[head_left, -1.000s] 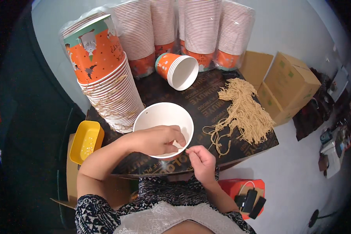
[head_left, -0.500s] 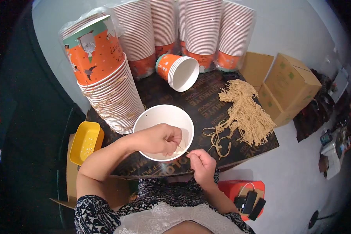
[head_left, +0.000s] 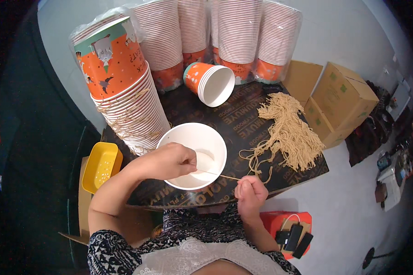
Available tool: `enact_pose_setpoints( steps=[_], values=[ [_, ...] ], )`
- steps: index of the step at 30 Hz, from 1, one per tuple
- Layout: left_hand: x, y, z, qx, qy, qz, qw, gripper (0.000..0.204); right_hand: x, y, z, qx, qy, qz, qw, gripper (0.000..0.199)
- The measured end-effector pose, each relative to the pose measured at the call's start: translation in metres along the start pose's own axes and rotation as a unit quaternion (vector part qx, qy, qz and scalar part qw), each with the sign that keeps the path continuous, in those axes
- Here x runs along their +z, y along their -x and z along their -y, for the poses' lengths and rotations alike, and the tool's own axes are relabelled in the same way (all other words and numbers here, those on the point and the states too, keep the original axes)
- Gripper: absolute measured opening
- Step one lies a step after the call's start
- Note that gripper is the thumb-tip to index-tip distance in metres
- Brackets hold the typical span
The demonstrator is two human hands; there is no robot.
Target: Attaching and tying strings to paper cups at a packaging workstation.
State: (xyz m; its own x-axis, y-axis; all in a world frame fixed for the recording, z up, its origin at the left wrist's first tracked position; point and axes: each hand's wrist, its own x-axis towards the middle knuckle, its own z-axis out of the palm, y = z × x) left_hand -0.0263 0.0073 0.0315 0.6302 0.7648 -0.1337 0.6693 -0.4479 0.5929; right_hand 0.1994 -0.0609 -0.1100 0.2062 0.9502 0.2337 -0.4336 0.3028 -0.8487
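A white paper bucket (head_left: 183, 133) stands upright at the near side of the table, its mouth facing me. Over its left part, my left hand (head_left: 175, 161) is closed on one end of a thin tan cord (head_left: 225, 176). The cord runs taut across the inside and past the bucket's right rim to my right hand (head_left: 251, 195), whose fingers pinch it outside. Whether it passes through a hole in the wall is too small to tell. To the right lies a bundle of tan cords (head_left: 291, 133), with a few loose strands toward the bucket.
A tall stack of nested orange buckets (head_left: 133, 105), strung with cords, leans at left. A few nested buckets (head_left: 209, 85) lie sideways behind. Wrapped bucket stacks (head_left: 238, 32) line the back. A yellow basket (head_left: 89, 172) sits left; cardboard boxes (head_left: 339, 105) stand right; a red stool (head_left: 303, 220) is below.
My hands have drawn apart, the left one moving left and the right one moving right and slightly down. The cord between them is now longer and stretched straight.
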Motion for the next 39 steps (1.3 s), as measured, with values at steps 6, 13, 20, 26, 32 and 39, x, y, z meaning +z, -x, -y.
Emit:
enact_pose_setpoints(
  steps=[6, 13, 20, 26, 32, 39],
  values=[
    [0.011, -0.003, -0.002, 0.014, 0.164, -0.04, 0.986, 0.018, -0.013, 0.002, -0.002, -0.06, -0.029, 0.084, 0.994, 0.012],
    [0.037, -0.017, -0.012, 0.11, 0.418, -0.1, 0.896, 0.019, -0.002, -0.011, 0.012, -0.116, 0.0, 0.286, 0.951, 0.013],
    [0.032, -0.016, -0.02, 0.002, 0.44, -0.047, 0.897, 0.011, 0.001, -0.018, 0.028, -0.148, 0.029, 0.268, 0.951, 0.01],
    [0.033, -0.017, -0.019, -0.007, 0.41, -0.031, 0.911, 0.008, 0.011, -0.036, 0.056, -0.144, 0.226, 0.188, 0.945, 0.009],
    [0.033, -0.02, -0.018, -0.003, 0.392, -0.004, 0.92, 0.012, 0.03, -0.052, 0.062, -0.173, 0.244, 0.197, 0.934, 0.006],
    [0.032, -0.031, -0.016, -0.021, 0.366, -0.012, 0.93, 0.007, 0.048, -0.065, 0.047, -0.152, 0.196, 0.22, 0.943, 0.008]
  ],
)
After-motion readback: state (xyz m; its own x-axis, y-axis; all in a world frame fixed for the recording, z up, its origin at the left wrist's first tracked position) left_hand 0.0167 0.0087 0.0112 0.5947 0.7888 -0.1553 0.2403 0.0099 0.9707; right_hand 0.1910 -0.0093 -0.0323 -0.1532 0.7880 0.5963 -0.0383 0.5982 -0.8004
